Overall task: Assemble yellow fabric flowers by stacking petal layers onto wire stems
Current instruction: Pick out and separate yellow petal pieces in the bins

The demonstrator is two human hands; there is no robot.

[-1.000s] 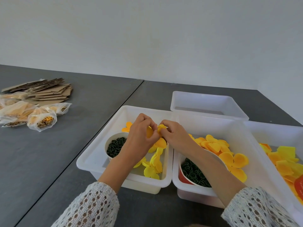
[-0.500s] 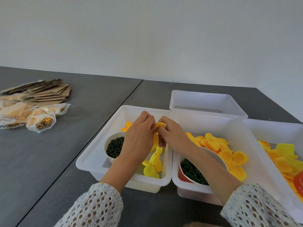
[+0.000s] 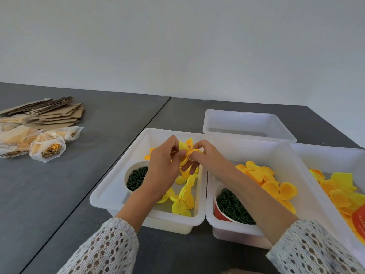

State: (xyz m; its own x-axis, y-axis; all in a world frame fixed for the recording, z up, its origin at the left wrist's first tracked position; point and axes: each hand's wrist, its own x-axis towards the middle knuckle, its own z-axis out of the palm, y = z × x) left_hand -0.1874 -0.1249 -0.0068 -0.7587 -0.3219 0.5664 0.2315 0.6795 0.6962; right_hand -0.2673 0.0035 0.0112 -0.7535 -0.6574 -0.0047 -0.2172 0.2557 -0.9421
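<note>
My left hand point(image 3: 162, 167) and my right hand point(image 3: 209, 161) meet over the left white bin point(image 3: 110, 186), both pinching a yellow fabric flower point(image 3: 186, 153) whose petals stick up between the fingertips. Any wire stem is hidden by my fingers. Under the hands, loose yellow petal layers point(image 3: 183, 200) lie in that bin beside a white cup of dark green parts point(image 3: 136, 177). The middle bin point(image 3: 292, 171) holds orange-yellow petals point(image 3: 264, 180) and a red cup of dark green rings point(image 3: 235, 208).
A third bin point(image 3: 335, 157) at the right holds more yellow petals point(image 3: 339, 188). An empty white bin point(image 3: 246, 125) stands behind. At the far left lie flat cardboard pieces point(image 3: 53, 113) and plastic bags of parts point(image 3: 47, 147) on the dark grey table point(image 3: 59, 194).
Both hands have lifted the flower a little higher over the left bin, and more of its petals now stand out above the fingers. The view has tilted slightly.
</note>
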